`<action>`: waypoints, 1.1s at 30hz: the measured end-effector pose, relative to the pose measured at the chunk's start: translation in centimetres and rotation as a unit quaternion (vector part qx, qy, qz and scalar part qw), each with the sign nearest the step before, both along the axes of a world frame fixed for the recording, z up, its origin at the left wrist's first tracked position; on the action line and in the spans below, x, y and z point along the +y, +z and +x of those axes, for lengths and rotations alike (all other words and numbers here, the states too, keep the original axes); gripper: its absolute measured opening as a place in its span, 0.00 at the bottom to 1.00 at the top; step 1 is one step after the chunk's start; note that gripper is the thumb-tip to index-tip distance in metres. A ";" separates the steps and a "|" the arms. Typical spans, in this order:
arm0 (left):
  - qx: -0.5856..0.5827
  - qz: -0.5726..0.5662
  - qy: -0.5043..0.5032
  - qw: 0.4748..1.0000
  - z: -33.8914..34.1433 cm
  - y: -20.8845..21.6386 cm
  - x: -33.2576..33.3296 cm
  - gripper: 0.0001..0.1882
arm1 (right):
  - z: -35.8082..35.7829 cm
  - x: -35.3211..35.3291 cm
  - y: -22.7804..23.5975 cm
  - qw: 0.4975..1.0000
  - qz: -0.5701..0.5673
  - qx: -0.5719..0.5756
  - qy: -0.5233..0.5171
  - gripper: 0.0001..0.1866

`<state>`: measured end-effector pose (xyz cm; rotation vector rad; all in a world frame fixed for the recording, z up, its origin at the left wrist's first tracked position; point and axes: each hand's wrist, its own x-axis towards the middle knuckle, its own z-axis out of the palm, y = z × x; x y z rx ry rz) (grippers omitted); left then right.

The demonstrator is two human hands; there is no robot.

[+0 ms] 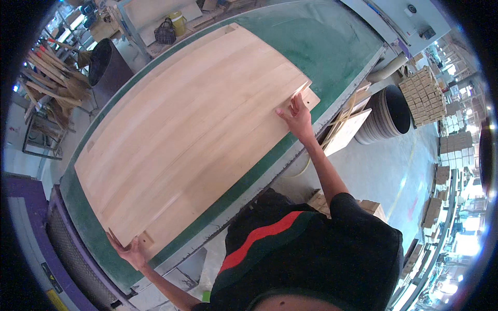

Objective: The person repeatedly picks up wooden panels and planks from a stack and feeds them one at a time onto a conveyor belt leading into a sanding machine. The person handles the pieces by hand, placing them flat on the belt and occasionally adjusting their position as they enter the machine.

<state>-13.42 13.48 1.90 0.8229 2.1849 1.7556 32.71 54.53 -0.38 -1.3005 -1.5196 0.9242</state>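
A large, pale wooden panel (192,119) lies flat and slantwise on a green work surface (321,39). Beneath its near edge another wooden layer (179,225) shows, with small holes near its corners. My left hand (132,254) grips the near left corner, thumb on top and fingers along the end edge. At the opposite near corner, my right hand (299,120) holds the panel's right end edge, its thumb resting on the wood. The undersides of the fingers are partly hidden.
Dark bins stand beyond the far left edge (106,65) and at the right (397,111). A purple machine frame (31,223) borders the left end, and a grey machine housing (404,20) the far right. Stacked wood pieces (423,96) and leaning boards (347,132) lie to the right.
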 end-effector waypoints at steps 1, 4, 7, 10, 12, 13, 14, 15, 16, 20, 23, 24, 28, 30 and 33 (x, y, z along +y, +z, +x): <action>0.000 -0.001 -0.003 1.000 0.4 0.3 0.2 0.51 | -0.3 0.2 -0.2 0.999 -0.009 0.036 -0.009 0.45; 0.019 -0.017 -0.021 0.999 -0.6 -0.1 0.3 0.50 | -0.8 1.6 0.2 0.999 -0.017 0.037 0.011 0.38; 0.044 -0.051 -0.045 0.997 -2.1 -2.3 -1.3 0.47 | -1.4 0.8 1.1 0.993 0.036 0.103 0.034 0.26; -0.005 -0.032 -0.087 0.996 -2.3 -1.5 -0.5 0.45 | -0.5 0.2 2.2 0.999 0.021 0.007 -0.032 0.14; 0.006 0.015 -0.134 0.991 -5.7 -2.9 -2.8 0.46 | 0.4 1.4 2.0 0.985 0.077 -0.078 -0.135 0.10; -0.042 0.052 -0.132 0.989 -6.3 -2.7 -2.5 0.46 | 1.3 2.2 1.5 0.962 0.146 -0.110 -0.203 0.09; -0.081 0.086 -0.116 0.986 -7.5 -1.7 -2.4 0.47 | 1.5 2.3 2.8 0.960 0.194 -0.098 -0.174 0.13; -0.129 0.171 -0.129 0.968 -9.6 -0.9 -1.5 0.43 | 2.4 3.8 2.9 0.955 0.188 -0.070 -0.217 0.16; -0.207 0.246 -0.092 0.942 -11.2 0.8 0.1 0.43 | 2.1 4.5 3.8 0.951 0.209 -0.082 -0.212 0.19; -0.114 0.093 -0.132 0.980 -12.4 0.5 4.0 0.46 | -8.5 7.2 8.7 0.950 0.289 -0.121 -0.006 0.17; -0.181 0.153 -0.183 0.954 -11.0 -0.7 5.0 0.46 | -21.8 7.9 10.9 0.896 0.360 -0.162 0.203 0.13; -0.270 0.234 -0.230 0.905 -10.9 -0.3 6.0 0.47 | -26.1 9.9 10.1 0.871 0.382 -0.153 0.269 0.14; -0.240 0.209 -0.196 0.927 -11.0 -0.1 6.7 0.47 | -40.3 10.7 6.0 0.807 0.243 -0.364 0.396 0.31; -0.257 0.231 -0.187 0.919 -10.5 0.8 6.6 0.48 | -42.1 8.5 5.4 0.806 0.238 -0.392 0.373 0.33; -0.278 0.240 -0.176 0.913 -10.2 0.6 6.3 0.49 | -41.5 7.4 5.2 0.820 0.235 -0.390 0.345 0.36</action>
